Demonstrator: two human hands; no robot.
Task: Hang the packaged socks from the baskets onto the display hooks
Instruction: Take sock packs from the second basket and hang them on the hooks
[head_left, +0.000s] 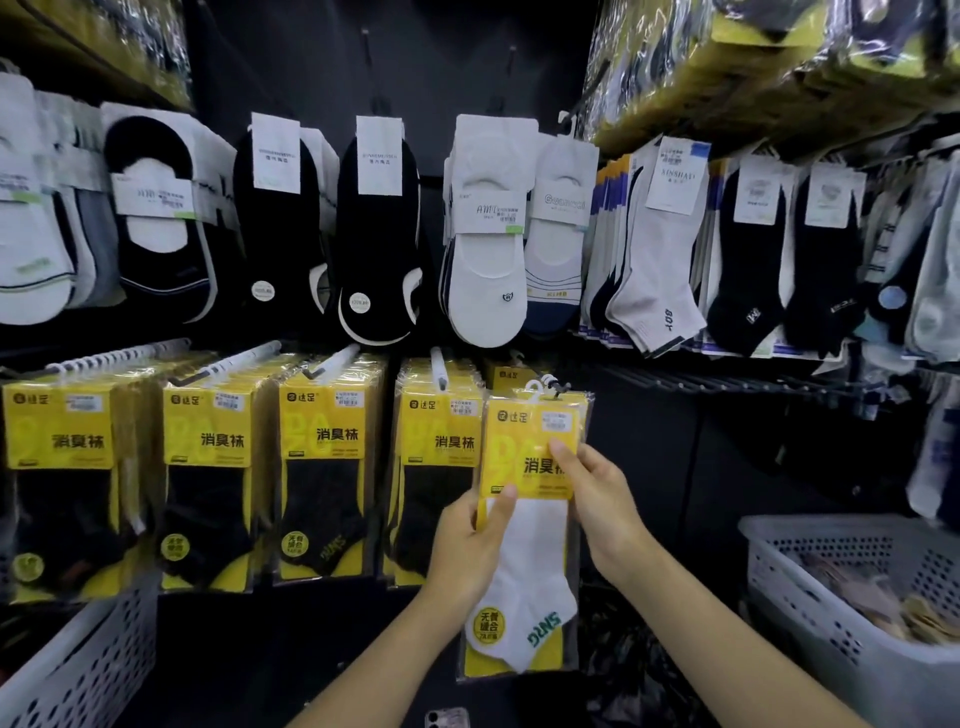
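Observation:
A clear pack with a yellow card and a white sock (530, 540) is held up in front of the lower row. My left hand (467, 545) pinches its left edge, thumb on the front. My right hand (597, 493) grips its right side, fingers over the yellow card. The pack's white hanger loop (535, 387) sits at the tip of a dark display hook (557, 387); whether it is threaded on, I cannot tell. Behind it hang more yellow packs (509, 375) on the same hook.
Rows of yellow packs with black socks (322, 467) fill the lower hooks to the left. Loose socks on cards hang above (483, 228). A white perforated basket (852, 613) with packs stands at the right, another basket (78, 670) at the lower left. A phone (447, 718) lies below.

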